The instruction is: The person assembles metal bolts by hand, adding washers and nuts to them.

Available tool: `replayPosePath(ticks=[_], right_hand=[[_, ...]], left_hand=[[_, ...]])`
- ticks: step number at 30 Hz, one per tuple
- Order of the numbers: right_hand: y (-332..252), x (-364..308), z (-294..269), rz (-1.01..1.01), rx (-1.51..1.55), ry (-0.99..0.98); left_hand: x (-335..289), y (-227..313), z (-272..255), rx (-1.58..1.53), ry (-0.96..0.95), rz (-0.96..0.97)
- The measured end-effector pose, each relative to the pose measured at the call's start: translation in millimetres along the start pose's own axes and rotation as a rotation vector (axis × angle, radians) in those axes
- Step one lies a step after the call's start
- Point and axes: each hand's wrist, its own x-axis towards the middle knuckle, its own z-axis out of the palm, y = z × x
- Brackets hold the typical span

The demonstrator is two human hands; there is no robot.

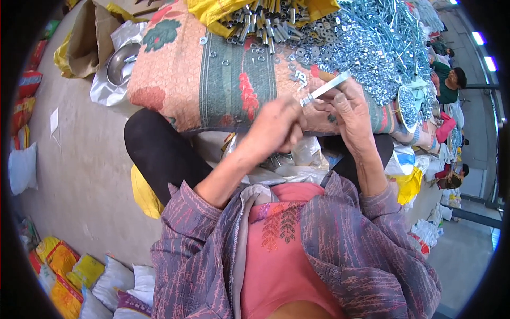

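Observation:
A silver metal anchor bolt (326, 87) slants up to the right between my two hands, over the near edge of a padded cloth. My left hand (273, 127) is closed round its lower end, where small ring-like parts show at the fingers. Near the upper end, my right hand (350, 114) has its fingers curled, with the shaft running between thumb and forefinger. Loose washers (300, 77) lie on the cloth just beyond the bolt. Farther off, a heap of metal sleeves (260, 24) spills from a yellow bag.
A large pile of shiny bolts, nuts and washers (372, 48) covers the patterned cloth (183, 69) at right. A round container of small parts (407, 109) stands at its edge. A metal bowl (121, 65) is at far left. Filled sacks (111, 282) line the floor; several people sit at far right.

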Motion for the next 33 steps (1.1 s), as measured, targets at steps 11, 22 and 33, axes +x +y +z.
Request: replayPosePath(ticks=[11, 22, 33], right_hand=[[10.6, -1.1, -25.3, 0.136, -0.003, -0.127], [-3.2, -9.7, -16.6, 0.252, 0.2, -0.106], [-7.9, -4.0, -1.3, 0.174, -0.022, -0.053]], left_hand=[[-2.1, -13.8, 8.4, -0.086, -0.079, -0.055], [2.8, -2.6, 0.3, -0.231, 0.078, -0.094], [7.9, -5.4, -8.0, -0.216, -0.171, -0.046]])
